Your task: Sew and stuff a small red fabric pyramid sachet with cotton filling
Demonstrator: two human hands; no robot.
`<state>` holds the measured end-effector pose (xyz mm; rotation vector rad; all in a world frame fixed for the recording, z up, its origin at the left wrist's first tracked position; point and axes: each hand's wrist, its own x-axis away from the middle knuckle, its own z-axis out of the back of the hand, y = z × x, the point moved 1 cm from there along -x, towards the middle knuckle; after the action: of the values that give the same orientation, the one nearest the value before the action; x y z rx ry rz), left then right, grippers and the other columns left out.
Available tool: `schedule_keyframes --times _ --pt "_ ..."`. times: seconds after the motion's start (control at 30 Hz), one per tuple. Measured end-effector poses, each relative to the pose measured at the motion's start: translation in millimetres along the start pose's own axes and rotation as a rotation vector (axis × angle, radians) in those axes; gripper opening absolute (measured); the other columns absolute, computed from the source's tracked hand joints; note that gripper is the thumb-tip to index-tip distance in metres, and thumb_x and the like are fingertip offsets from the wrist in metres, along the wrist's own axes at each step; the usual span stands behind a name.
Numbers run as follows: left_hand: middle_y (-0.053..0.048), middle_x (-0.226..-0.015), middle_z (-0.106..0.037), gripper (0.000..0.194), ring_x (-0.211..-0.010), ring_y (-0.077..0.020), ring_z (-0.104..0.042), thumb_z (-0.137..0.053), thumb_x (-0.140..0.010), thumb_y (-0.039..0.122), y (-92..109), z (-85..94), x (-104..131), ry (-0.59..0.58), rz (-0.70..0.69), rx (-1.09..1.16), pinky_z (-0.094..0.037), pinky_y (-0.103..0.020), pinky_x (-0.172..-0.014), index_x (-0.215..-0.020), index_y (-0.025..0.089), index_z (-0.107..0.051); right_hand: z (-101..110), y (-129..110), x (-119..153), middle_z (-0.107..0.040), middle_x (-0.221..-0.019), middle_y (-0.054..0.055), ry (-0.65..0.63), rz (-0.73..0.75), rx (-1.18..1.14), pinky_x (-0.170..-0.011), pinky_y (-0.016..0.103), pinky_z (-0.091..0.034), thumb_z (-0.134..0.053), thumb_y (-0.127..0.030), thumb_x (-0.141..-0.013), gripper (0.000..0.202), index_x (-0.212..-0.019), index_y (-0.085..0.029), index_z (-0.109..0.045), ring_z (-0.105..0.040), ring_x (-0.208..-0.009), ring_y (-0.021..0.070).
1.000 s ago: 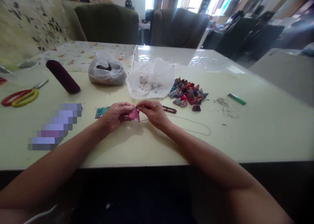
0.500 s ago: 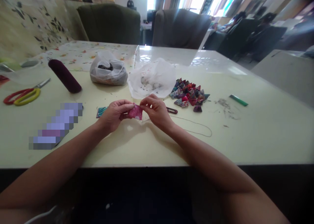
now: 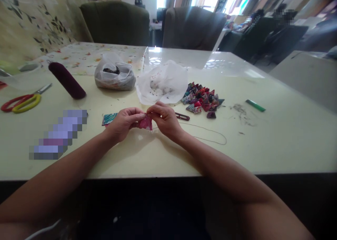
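A small pink cloth piece point(image 3: 145, 123) hangs between my hands above the table. My left hand point(image 3: 125, 123) pinches it from the left, thumb on top. At its upper right corner the fingers of my right hand point(image 3: 164, 119) are pressed together on the cloth; a needle cannot be made out. A long thin thread point(image 3: 210, 130) runs from near the cloth under my right hand and loops on the table. Behind my left hand lies a teal patterned cloth point(image 3: 108, 119). A dark red thread snipper point(image 3: 182, 116) lies just beyond my right hand.
Across the pale table point(image 3: 284, 141) are scissors point(image 3: 26, 101), a maroon roll point(image 3: 67, 80), a blurred-out flat item point(image 3: 59, 134), a bag point(image 3: 115, 77), white plastic with stuffing point(image 3: 163, 84), several small cloth triangles point(image 3: 204, 99) and a green stick point(image 3: 256, 105). Chairs stand behind.
My right hand has shifted slightly left, closer to my left hand, and its fingertips now cover the cloth's top corner. The whole view has moved a little.
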<state>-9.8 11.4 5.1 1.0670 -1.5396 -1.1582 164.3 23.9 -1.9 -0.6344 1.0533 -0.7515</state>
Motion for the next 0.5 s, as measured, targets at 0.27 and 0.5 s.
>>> schedule_keyframes --times 0.27,0.5 --pt "0.0 -0.062 -0.064 0.02 -0.056 -0.0095 -0.055 -0.081 -0.067 0.029 -0.7 -0.1 -0.8 0.087 -0.156 -0.105 -0.045 -0.023 -0.059 -0.071 0.014 -0.068 -4.8 1.8 1.8 -0.057 -0.076 -0.001 0.004 -0.076 -0.042 -0.073 0.026 -0.041 -0.055 -0.015 -0.086 0.006 -0.081 -0.019 -0.057 -0.052 -0.074 0.0129" --pt "-0.002 -0.063 -0.067 0.02 -0.06 -0.0125 -0.057 -0.074 -0.075 0.033 -0.6 -4.8 3.5 0.068 -0.294 -0.463 -0.044 -0.025 -0.06 -0.071 0.014 -0.068 -8.7 -3.3 5.4 -0.06 -0.087 0.004 -0.063 0.071 0.223 -0.073 0.027 -0.039 -0.047 -0.017 -0.093 0.008 -0.088 -0.018 -0.054 -0.052 -0.079 0.0152"
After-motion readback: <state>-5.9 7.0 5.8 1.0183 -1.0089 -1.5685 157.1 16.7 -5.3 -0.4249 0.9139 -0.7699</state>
